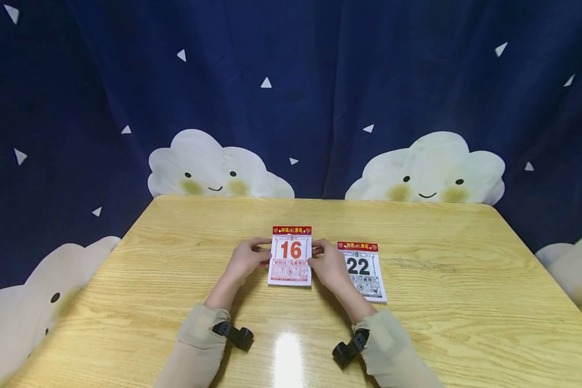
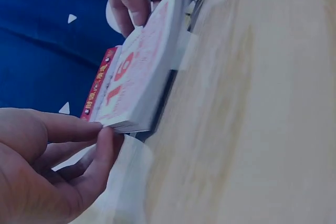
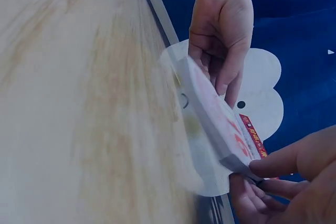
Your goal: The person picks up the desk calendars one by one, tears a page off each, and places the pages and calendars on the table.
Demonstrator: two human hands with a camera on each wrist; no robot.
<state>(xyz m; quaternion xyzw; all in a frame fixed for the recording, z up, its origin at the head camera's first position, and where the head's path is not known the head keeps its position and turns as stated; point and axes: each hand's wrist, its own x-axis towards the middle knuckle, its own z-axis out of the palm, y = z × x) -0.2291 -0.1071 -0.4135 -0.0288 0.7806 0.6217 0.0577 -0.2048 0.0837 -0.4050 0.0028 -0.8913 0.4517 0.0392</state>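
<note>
The 16 pad (image 1: 291,261), pinched at its side edges by the left hand (image 1: 244,260) and the right hand (image 1: 331,265), should prove light and firm as a block, though single leaves may bend or tear; both sides, gripped through the full thickness, offer the best hold. It appears raised over the table (image 1: 465,269), left of the 22 pad (image 1: 364,269). Condition: white face, red print, red header (image 1: 292,230) with gold characters.

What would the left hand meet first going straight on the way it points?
The calendar showing 16, at once: the left hand appears to pinch its side edge, though exact contact is unclear.
</note>
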